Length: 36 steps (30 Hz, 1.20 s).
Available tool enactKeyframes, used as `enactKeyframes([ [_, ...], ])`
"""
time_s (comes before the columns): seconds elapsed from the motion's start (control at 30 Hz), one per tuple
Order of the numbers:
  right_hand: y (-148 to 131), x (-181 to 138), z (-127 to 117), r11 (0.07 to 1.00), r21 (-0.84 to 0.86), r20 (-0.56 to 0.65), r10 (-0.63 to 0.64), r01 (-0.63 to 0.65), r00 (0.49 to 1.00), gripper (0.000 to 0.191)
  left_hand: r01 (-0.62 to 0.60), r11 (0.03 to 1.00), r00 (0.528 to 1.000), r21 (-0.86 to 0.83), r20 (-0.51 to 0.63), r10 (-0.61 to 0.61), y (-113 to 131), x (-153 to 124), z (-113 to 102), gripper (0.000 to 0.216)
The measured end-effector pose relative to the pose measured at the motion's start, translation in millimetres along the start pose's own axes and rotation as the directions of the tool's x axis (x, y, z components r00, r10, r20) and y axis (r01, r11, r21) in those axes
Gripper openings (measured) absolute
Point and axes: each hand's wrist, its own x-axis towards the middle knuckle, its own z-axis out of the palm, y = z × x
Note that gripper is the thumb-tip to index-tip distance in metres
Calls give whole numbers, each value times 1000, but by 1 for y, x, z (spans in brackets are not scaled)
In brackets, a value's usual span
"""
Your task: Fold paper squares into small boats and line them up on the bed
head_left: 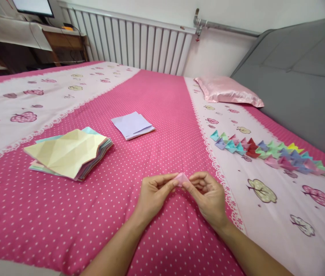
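A small piece of folded pink paper (182, 178) is held up between my two hands, its peak pointing away from me. My left hand (157, 191) pinches its left corner between thumb and fingers. On the opposite corner, my right hand (208, 195) presses with the thumb, its other fingers curled behind. Parts of the paper are covered by the fingertips. Beyond the hands lies a short stack of lilac square paper (132, 124). Further left is a thick stack of creased, multicoloured sheets (70, 151), a pale yellow one on top.
Rows of small folded paper boats (268, 153) in several colours stand on the right of the pink bedspread (156, 92). A pink pillow (228, 90) rests near the grey headboard (297, 76). Behind the bed are a white radiator (133, 40) and a desk (61, 40) with a monitor (34, 7).
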Motion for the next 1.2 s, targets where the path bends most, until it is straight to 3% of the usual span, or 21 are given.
enactKeyframes([
  [0.13,-1,2,-2,997,-48,50,68,-66,996,29,-4,999,1000,36,-14,4,0,1,-1,19],
  [0.33,0,6,-3,997,-30,139,79,-76,987,9,-38,999,997,34,75,36,1,0,-2,17],
  [0.5,-1,6,-3,966,141,206,184,-216,961,10,29,1000,994,12,107,-30,-2,0,-1,20],
  [0.73,6,10,-2,831,347,234,371,-434,899,18,154,978,983,-139,119,-138,-3,2,1,28],
  [0.83,8,10,-1,818,366,230,383,-444,895,18,179,972,979,-155,123,-160,-3,3,0,27],
  [1.03,7,8,0,892,280,184,313,-355,932,15,186,977,977,-102,126,-172,-6,4,-1,26],
  [1.2,8,8,-2,852,327,211,357,-410,910,21,200,974,972,-105,144,-184,-8,3,0,25],
])
